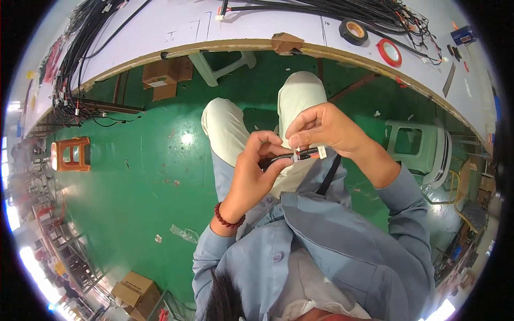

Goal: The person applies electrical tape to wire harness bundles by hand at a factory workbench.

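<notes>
Above my lap, my left hand [250,170] is closed around a black cable harness [304,155], thumb and fingers pinching it from the left. A white plug connector [322,152] ends the harness on the right, with short red-orange wires beside it. A small, pale, clear-looking piece sits on the harness by my left thumb tip; its kind is too small to tell. My right hand [329,128] is just above the harness, thumb and forefinger pinched together over that pale piece. What those fingertips hold, if anything, is too small to make out.
Ahead, a white-topped workbench [155,32] carries bundles of black cables [91,48], a black tape roll [354,32] and a red tape roll [389,52]. Stools stand around: an orange one [71,154] at left, a pale green one [412,150] at right. Cardboard boxes [136,294] sit on the green floor.
</notes>
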The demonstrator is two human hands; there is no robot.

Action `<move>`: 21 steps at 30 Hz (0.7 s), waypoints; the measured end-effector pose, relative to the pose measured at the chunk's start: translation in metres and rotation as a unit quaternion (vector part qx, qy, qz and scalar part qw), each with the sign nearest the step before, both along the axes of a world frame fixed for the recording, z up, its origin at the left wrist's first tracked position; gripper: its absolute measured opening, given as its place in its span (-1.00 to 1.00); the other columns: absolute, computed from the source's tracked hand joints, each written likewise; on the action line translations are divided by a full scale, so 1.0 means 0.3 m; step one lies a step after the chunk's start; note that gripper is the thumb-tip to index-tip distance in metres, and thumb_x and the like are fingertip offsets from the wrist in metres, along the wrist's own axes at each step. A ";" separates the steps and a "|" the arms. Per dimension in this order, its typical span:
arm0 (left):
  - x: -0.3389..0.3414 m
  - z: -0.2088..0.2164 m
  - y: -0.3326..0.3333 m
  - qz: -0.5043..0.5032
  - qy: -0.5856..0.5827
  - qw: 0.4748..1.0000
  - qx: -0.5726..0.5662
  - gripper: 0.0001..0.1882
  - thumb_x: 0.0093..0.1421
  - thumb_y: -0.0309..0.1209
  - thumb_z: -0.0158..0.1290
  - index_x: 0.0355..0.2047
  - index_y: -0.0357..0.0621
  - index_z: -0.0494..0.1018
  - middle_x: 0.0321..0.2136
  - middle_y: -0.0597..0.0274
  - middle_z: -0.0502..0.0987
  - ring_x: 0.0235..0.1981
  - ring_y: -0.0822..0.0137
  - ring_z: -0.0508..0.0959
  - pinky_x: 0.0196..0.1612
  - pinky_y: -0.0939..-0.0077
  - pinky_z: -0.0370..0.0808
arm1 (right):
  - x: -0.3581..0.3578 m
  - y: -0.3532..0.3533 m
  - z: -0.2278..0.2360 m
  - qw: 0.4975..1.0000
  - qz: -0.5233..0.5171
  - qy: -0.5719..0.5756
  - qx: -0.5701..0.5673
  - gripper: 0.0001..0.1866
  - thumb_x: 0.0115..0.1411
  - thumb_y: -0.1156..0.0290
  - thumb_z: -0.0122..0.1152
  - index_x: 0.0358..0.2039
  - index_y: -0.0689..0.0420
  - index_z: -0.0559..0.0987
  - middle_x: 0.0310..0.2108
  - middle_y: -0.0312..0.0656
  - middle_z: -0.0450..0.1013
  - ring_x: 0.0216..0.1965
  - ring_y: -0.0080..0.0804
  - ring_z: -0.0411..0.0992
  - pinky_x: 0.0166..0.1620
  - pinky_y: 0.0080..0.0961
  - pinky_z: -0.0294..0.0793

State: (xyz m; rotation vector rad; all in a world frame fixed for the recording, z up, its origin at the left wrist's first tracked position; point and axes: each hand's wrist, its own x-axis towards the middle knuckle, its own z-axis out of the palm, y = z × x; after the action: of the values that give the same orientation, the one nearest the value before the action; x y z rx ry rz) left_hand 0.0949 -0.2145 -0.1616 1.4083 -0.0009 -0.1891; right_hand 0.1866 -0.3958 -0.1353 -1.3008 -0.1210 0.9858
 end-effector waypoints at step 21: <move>-0.020 -0.012 -0.060 0.018 0.006 0.999 0.048 -0.72 0.05 -0.63 0.17 -0.18 -0.34 0.53 -0.35 0.22 0.59 -0.36 0.56 0.52 -0.28 0.72 0.47 | 0.021 -0.027 -0.072 0.998 0.012 0.053 0.028 -0.84 0.10 0.38 0.29 -0.45 0.13 0.49 -0.51 -0.32 0.46 -0.51 -0.65 0.38 -0.43 -0.74 0.37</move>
State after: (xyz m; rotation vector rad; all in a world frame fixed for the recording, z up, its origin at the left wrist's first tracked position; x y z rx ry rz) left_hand 0.0889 -0.2325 -0.1653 1.5013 0.0429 -0.1698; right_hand 0.1928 -0.4037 -0.1569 -1.1967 -0.0829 1.0621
